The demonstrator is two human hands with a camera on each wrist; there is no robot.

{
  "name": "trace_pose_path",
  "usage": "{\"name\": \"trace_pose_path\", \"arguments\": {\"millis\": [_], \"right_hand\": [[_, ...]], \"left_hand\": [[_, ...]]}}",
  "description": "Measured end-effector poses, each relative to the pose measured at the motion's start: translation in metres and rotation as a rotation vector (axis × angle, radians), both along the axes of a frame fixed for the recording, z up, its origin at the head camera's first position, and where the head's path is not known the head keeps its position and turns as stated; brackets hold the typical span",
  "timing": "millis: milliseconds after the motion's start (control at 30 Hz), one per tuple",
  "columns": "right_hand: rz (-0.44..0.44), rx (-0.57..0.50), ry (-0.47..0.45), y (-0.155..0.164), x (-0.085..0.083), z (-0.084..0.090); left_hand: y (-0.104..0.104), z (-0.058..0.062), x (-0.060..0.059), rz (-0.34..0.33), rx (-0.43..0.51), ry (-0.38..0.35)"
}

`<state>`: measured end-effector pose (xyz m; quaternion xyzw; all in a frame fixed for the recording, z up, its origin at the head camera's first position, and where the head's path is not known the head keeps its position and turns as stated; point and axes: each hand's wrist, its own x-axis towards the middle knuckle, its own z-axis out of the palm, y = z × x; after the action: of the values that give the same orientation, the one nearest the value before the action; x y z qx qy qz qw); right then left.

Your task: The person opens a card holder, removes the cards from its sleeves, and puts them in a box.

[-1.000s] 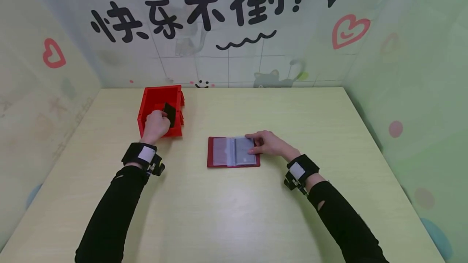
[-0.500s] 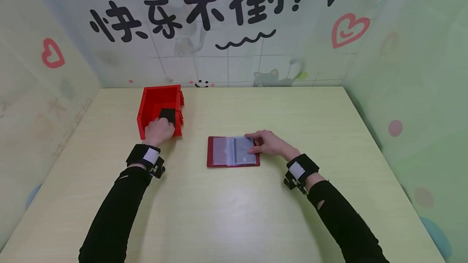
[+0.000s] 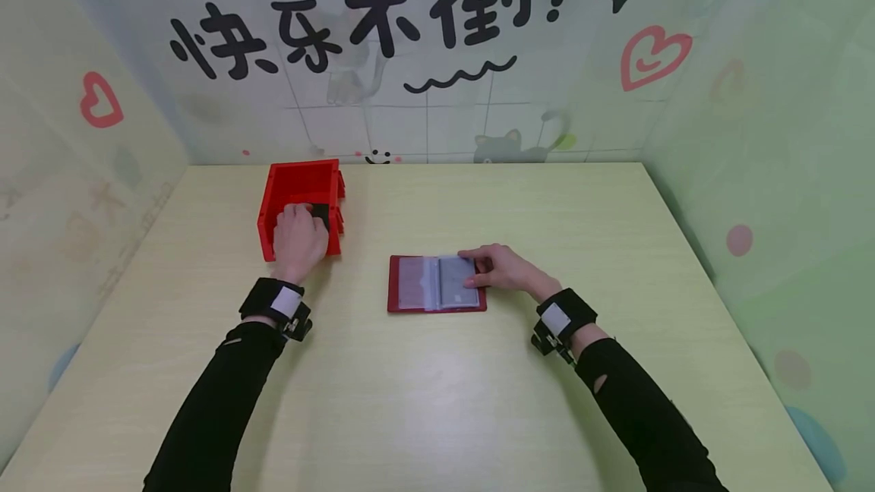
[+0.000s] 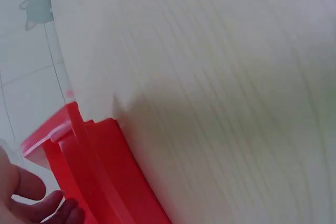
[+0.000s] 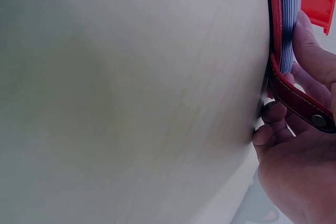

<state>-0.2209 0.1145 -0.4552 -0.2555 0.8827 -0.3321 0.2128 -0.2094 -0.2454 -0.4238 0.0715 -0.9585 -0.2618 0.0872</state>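
From my remote seat I start nearest the camera: two black sleeves run up from the bottom edge of the head view, each ending in a black wrist strap with a white patch. At about 1 o'clock from the middle of the pale wood table [image 3: 437, 401], my right hand [image 3: 502, 270] lies flat with its fingers stretched out loosely, fingertips pressing the right-hand page of an open red card holder [image 3: 436, 284]. The holder lies open on the table, its clear plastic sleeves facing up. The right wrist view shows its red stitched cover [image 5: 294, 90], a snap button, and the stacked sleeve edges against my fingers.

Further out, near 11 o'clock, my left hand [image 3: 298, 231] reaches over the near wall of a red plastic bin [image 3: 301, 173]. Its fingers curl round a small black card [image 3: 321, 212], of which only a corner shows past the knuckles, low inside the bin. In the left wrist view I see just the bin's red rim [image 4: 100, 171] and a few fingertips [image 4: 50, 205], so the grip itself is hidden there.

Farthest away, at 12 o'clock, the back wall [image 3: 437, 120] carries black Chinese lettering, red hearts and a cartoon cat.
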Motion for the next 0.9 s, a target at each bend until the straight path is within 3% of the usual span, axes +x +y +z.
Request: {"name": "trace_pose_path", "arguments": {"millis": [67,133,200,233,300,400,500,567,700,900], "right_hand": [[-0.005,-0.002,0.005,0.001,0.000,0.000],[-0.008,-0.004,0.009,0.001,0.000,0.001],[-0.014,-0.006,0.009,0.002,0.001,0.001],[-0.017,-0.006,0.008,0.002,0.001,0.001],[-0.022,-0.009,0.005,0.003,0.001,0.000],[-0.024,-0.012,0.011,0.003,0.000,-0.001],[-0.024,-0.015,0.019,0.003,0.001,-0.001],[-0.025,-0.020,0.021,0.003,0.001,-0.001],[-0.024,-0.034,0.026,0.003,0.002,-0.003],[-0.018,-0.043,0.045,0.004,0.004,-0.001]], "left_hand": [[0.012,0.002,0.003,-0.007,0.040,0.158],[0.026,0.004,0.006,-0.041,0.073,0.270],[0.042,0.005,0.011,-0.104,0.088,0.313],[0.050,0.005,0.014,-0.142,0.094,0.300],[0.068,0.003,0.019,-0.235,0.096,0.219],[0.091,0.000,0.027,-0.372,0.105,-0.002],[0.108,-0.004,0.030,-0.460,0.092,-0.218],[0.116,-0.006,0.030,-0.502,0.087,-0.304],[0.125,-0.008,0.027,-0.572,0.080,-0.372],[0.135,-0.011,0.025,-0.629,0.037,-0.405]]}}
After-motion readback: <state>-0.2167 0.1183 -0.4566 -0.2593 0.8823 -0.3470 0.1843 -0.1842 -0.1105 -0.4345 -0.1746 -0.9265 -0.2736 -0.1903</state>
